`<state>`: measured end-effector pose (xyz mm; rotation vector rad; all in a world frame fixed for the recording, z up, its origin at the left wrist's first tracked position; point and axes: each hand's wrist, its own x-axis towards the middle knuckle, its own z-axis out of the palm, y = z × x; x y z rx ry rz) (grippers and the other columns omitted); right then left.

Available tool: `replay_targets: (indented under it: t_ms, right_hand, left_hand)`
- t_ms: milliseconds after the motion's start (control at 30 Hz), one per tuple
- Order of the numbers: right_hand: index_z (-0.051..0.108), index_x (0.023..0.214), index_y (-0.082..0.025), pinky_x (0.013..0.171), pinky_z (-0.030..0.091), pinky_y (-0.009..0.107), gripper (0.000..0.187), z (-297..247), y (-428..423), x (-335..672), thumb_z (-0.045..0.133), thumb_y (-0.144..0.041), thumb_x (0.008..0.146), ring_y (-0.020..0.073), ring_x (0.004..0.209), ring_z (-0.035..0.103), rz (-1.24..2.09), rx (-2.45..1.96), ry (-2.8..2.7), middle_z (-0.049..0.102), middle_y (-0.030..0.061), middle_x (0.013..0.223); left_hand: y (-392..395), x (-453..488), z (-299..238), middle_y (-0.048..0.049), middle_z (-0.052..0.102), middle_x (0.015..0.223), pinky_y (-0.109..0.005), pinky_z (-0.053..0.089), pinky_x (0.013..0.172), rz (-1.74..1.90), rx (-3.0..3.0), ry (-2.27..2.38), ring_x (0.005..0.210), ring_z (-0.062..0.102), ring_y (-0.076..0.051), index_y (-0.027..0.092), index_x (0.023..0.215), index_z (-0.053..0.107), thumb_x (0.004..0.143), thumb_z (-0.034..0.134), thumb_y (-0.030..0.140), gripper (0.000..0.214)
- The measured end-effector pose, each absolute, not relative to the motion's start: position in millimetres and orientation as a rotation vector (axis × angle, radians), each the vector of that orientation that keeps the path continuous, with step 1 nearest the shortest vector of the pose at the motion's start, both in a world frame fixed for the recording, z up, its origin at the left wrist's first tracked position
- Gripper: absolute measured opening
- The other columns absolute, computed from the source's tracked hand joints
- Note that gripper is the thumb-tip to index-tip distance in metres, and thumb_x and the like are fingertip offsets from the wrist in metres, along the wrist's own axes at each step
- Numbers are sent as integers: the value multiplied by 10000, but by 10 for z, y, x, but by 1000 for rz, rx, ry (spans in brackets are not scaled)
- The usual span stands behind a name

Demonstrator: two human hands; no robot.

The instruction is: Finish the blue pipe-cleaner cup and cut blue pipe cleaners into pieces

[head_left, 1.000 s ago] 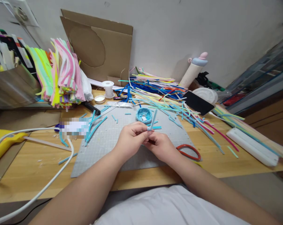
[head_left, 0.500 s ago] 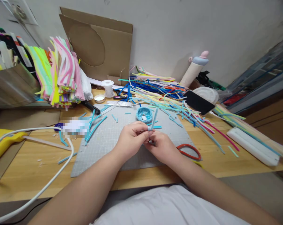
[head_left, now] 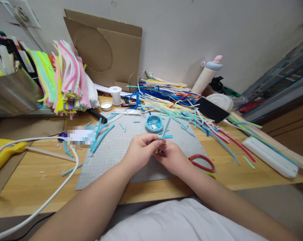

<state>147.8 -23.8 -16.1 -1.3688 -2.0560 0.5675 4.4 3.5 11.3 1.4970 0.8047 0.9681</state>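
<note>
Over the cutting mat (head_left: 108,164), my left hand (head_left: 141,150) pinches a light blue pipe cleaner (head_left: 165,128) between thumb and forefinger. Its free end sticks up and leans right. My right hand (head_left: 172,156) is closed against the left, its fingers curled at the lower part of the same pipe cleaner; the fingertips are partly hidden. Just beyond the hands sits a small round blue bowl-like piece (head_left: 153,124) made of fuzzy stems, with a small white bit inside. Scissors with red-orange handles (head_left: 202,163) lie beside my right wrist, partly covered.
Loose pipe cleaners (head_left: 166,97) are heaped at the back, and bundles (head_left: 68,77) stand at the left. A yellow glue gun (head_left: 8,154) and its white cable (head_left: 58,190) occupy the left side. A phone (head_left: 213,109) and a bottle (head_left: 208,75) are at the right.
The upright end of the pipe cleaner leans slightly more to the right. Both hands stay pressed together in nearly the same place.
</note>
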Motion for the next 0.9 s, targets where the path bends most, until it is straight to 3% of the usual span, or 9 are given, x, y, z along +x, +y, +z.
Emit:
replay_targets:
  t_ms: [367,700,900]
  right_hand:
    - [552,664,-189,582,369,220,160,-169,-221,1498,514,-35,684,116,607,510,600,-1353,-2062,571,-18,647]
    - [597,686,-180,596,366,227,151,-181,-212,1490,523,-51,716,121,617,529,603,-1376,-2083,591,-19,626]
    - [613,740,-184,613,381,224,149,-197,-214,1482,526,-64,727,130,672,554,594,-1371,-2089,627,-4,713]
  left_hand:
    - [15,61,109,15,505,602,-216,403,549,972,1597,776,567,473,-103,167,833,715,841,490,242,238]
    - [2,90,119,3,615,611,-210,426,505,977,1288,830,511,502,-87,129,746,699,660,677,217,125]
    - [-9,86,147,-8,640,632,-208,427,499,975,1271,810,508,505,-84,131,705,689,656,676,233,114]
